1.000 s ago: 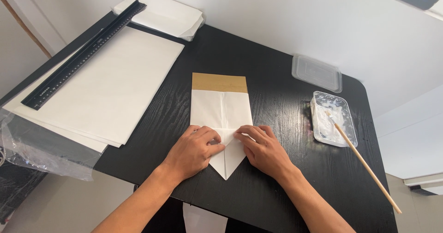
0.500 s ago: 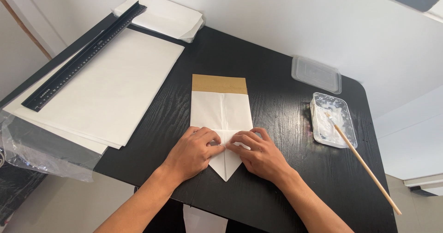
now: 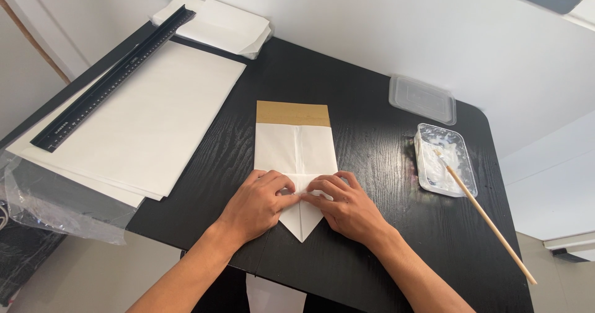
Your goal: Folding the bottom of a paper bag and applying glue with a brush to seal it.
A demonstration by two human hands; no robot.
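Observation:
A white folded paper piece (image 3: 296, 152) with a tan strip along its far edge lies flat on the black table (image 3: 372, 133). Its near end is folded into a point toward me. My left hand (image 3: 257, 204) presses on the left flap of that point, fingertips at the centre line. My right hand (image 3: 348, 207) presses on the right flap, its fingertips meeting those of the left at the middle fold. Neither hand grips anything; both lie flat on the paper.
A stack of large white sheets (image 3: 142, 121) with a long black ruler (image 3: 114, 77) lies at the left. At the right stand a clear lid (image 3: 423, 99) and a clear tub of white paste (image 3: 445, 159) with a wooden stick (image 3: 489, 223) in it.
My right hand has slid left toward the centre fold, so both hands' fingertips now meet in the middle. The paper has stayed in place.

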